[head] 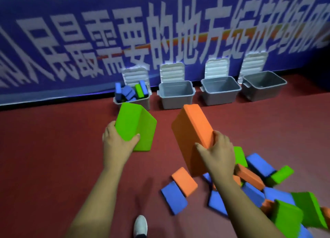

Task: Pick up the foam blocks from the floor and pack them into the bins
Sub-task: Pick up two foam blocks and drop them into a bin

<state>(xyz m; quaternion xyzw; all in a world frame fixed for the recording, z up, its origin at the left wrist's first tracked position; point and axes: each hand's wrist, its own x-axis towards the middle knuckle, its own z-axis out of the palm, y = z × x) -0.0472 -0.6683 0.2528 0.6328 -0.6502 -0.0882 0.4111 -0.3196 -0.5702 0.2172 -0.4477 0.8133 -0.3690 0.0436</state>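
Note:
My left hand (117, 143) grips a green foam block (137, 123) and holds it up over the red floor. My right hand (217, 154) grips a large orange foam block (192, 129), tilted, also off the floor. Several blue, orange and green foam blocks (250, 180) lie in a loose pile at the lower right. Along the wall stand several grey bins with lids up: the leftmost bin (146, 102) holds blue and green blocks, and the bin beside it (175, 98) looks empty, as do the other two (221, 93) (264, 89).
A blue banner with white characters (125, 32) covers the wall behind the bins. A white shoe (140, 227) shows at the bottom edge. Bare red floor (53, 157) stretches across the left and between me and the bins.

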